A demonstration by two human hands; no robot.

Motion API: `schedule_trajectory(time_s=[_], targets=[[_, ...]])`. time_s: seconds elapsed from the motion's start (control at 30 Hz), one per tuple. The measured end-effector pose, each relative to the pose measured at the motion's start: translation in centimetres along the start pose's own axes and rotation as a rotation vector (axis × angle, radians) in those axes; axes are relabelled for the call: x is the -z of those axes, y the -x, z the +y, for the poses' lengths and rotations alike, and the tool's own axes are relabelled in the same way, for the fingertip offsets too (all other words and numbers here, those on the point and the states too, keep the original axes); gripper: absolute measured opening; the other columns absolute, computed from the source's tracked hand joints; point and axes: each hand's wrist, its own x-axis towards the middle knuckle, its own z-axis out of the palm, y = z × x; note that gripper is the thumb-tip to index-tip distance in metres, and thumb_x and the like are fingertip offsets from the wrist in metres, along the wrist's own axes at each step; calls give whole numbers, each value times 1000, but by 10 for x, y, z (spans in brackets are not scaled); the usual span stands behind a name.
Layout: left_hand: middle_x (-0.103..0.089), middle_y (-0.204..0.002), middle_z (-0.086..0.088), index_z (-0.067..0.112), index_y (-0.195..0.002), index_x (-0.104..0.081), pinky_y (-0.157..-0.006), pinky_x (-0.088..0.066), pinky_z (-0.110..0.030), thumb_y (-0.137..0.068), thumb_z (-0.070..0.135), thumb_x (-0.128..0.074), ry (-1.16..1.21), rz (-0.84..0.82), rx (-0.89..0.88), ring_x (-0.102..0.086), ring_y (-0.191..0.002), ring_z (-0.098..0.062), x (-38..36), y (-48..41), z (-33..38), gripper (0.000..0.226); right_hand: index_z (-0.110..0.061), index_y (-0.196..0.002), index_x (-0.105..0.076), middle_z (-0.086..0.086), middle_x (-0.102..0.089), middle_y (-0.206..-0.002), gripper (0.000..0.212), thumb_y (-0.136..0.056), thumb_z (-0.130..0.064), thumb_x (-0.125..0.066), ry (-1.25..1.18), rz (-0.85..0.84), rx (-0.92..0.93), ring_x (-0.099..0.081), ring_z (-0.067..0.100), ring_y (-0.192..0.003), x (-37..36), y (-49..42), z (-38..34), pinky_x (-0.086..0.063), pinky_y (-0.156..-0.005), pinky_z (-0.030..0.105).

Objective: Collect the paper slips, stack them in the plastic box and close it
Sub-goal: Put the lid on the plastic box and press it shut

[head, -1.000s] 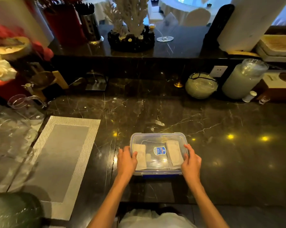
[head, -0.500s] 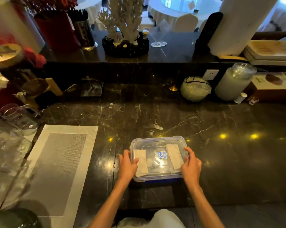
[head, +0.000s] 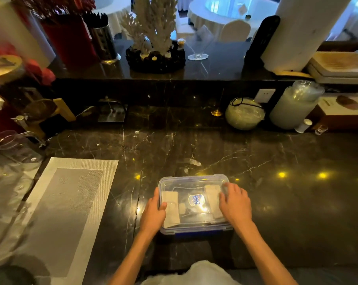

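A clear plastic box sits at the near middle of a dark marble worktop, its see-through lid already laid on top and a blue label at its centre. Pale paper slips show through the lid, one pile at the left side and another at the right; whether they are squared up cannot be told through the glare.

The left hand lies against the box's left edge, fingers loosely curled along the side and thumb resting on the lid. The right hand is spread flat, palm down, over the lid's right edge, fingers reaching toward the far right corner. Neither hand closes around anything; both press or steady.

The collecting appears finished and the sealing under way. A blue clip shows along the near rim; whether any clip has snapped home cannot be made out. Done well, this step calls for the lid to sit level on all four sides first, then each side latch pressed down in turn, with the opposite hand bracing the box so it does not skate across the polished stone. No slip corner should be trapped under the rim.

To the left lies a grey woven placemat, well apart from the box; jars and a glass bowl stand along the far right.
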Motion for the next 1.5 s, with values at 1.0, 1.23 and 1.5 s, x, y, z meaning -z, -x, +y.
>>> schedule_trajectory(time_s=[1.0, 1.23, 1.5], targets=[[-42, -133, 3, 35, -145, -39, -109, -31, -37, -85, 48, -64, -541, -514, -291, -38, -125, -16, -15, -119, 86, 67, -21, -158, -12, 5, -14, -166, 71, -98, -58, -15, 169, 45, 135, -7, 25, -154, -46, -13, -20, -14, -124, 47], [-53, -131, 4, 41, -138, -50, -99, -31, -35, -92, 43, -58, -565, -337, -448, -41, -120, -18, -20, -104, 81, 47, -20, -158, -12, 6, -15, -166, 71, -98, -58, -16, 173, 46, 134, -8, 26, -154, -46, -12, -19, -15, -124, 47], [-55, -119, 0, 39, -135, -54, -99, -34, -36, -96, 36, -54, -607, -171, -473, -44, -115, -21, -33, -88, 85, 39, -22, -158, -6, 5, -7, -167, 71, -98, -58, -12, 141, 8, 146, -1, 24, -155, -37, -8, -21, -9, -125, 47]])
